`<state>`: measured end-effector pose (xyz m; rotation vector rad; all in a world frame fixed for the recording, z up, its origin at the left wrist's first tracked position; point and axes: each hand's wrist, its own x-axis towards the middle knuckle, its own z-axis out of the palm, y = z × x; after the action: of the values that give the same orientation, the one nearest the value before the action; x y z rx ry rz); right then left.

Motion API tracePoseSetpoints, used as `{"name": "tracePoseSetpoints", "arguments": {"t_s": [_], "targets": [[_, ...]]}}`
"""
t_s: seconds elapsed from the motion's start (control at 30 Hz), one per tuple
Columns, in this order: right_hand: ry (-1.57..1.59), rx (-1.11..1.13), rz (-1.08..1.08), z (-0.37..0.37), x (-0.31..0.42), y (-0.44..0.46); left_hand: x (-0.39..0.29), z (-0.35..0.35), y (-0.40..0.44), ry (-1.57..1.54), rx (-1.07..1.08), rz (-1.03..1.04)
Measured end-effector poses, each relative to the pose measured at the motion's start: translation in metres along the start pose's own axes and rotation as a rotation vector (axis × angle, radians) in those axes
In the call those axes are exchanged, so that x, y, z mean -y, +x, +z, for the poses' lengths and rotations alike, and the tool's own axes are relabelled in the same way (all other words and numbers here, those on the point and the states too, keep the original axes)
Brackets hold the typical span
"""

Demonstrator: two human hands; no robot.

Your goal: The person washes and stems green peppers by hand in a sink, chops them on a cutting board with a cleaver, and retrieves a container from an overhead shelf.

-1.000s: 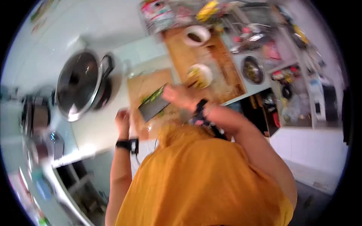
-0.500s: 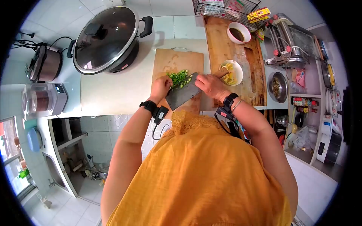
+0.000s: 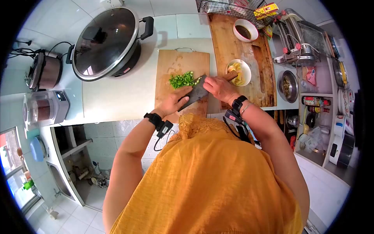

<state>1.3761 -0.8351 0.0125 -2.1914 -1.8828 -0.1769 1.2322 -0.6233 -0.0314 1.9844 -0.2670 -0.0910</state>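
Observation:
My right hand (image 3: 220,89) is closed round a cleaver (image 3: 198,92), gripping it where the blade meets its wooden handle (image 3: 230,76). The dark blade slants over the wooden cutting board (image 3: 166,62). My left hand (image 3: 174,101) lies at the near left side of the blade, fingers stretched out and thumb apart; its fingertips are at the blade, though whether they press on it I cannot tell. Just beyond them is a pile of chopped green onion (image 3: 181,80), with a few pale pieces near the blade's far corner.
Right of the board, a larger wooden board (image 3: 222,35) bears a bowl of yellowish slices (image 3: 245,72) and a bowl of dark sauce (image 3: 251,32). A lidded electric pan (image 3: 105,43) stands at the back left. A metal bowl (image 3: 288,86) sits far right.
My left hand has gone from pinched fingers beside the green onion to stretched fingers lower down by the blade. The cleaver has turned and shows less of its face. The green onion is more plainly visible.

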Motion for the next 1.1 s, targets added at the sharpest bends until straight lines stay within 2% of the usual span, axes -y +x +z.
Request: {"name": "tracePoseSetpoints", "arguments": {"t_s": [0.1,0.17,0.27,0.37,0.4,0.47,0.57,0.7,0.77,0.83,0.87,0.9,0.97,1.1], "targets": [[-0.01,0.006,-0.014,0.003,-0.002,0.0,0.013,0.0,0.008,0.029,-0.092,-0.111],[-0.002,0.016,-0.008,0.003,0.0,-0.001,0.011,-0.002,0.008,0.058,-0.086,-0.103],[-0.013,0.004,-0.007,0.003,0.002,-0.001,-0.018,-0.002,0.009,0.07,0.106,0.131],[-0.024,-0.013,-0.029,0.003,0.001,-0.001,-0.017,0.005,0.01,0.095,0.107,0.175],[-0.018,-0.008,-0.032,0.003,0.001,-0.001,-0.007,0.006,0.01,0.095,0.107,0.173],[-0.012,0.002,-0.036,0.002,0.001,-0.001,0.007,0.004,0.012,0.039,-0.037,-0.015],[-0.015,0.004,-0.05,0.0,0.002,-0.001,-0.001,-0.002,0.012,0.103,0.009,0.001],[-0.033,-0.031,-0.087,0.002,0.007,0.002,-0.02,0.005,0.02,0.172,0.08,0.168],[-0.025,-0.034,-0.085,0.005,0.006,0.0,-0.012,0.003,0.024,0.12,0.084,0.13],[-0.021,-0.036,-0.08,0.005,0.006,-0.003,0.01,0.002,0.025,0.212,0.018,0.044],[-0.015,-0.028,-0.08,0.004,0.006,-0.004,0.006,-0.003,0.024,0.265,0.049,-0.013],[-0.009,-0.02,-0.08,0.004,0.005,-0.004,0.0,-0.005,0.025,0.265,0.051,-0.012],[-0.002,-0.03,-0.081,0.003,0.007,-0.004,-0.01,-0.005,0.026,0.366,0.033,0.18],[0.049,0.007,-0.049,0.002,0.007,-0.01,-0.003,-0.01,0.027,0.495,0.053,0.083]]}}
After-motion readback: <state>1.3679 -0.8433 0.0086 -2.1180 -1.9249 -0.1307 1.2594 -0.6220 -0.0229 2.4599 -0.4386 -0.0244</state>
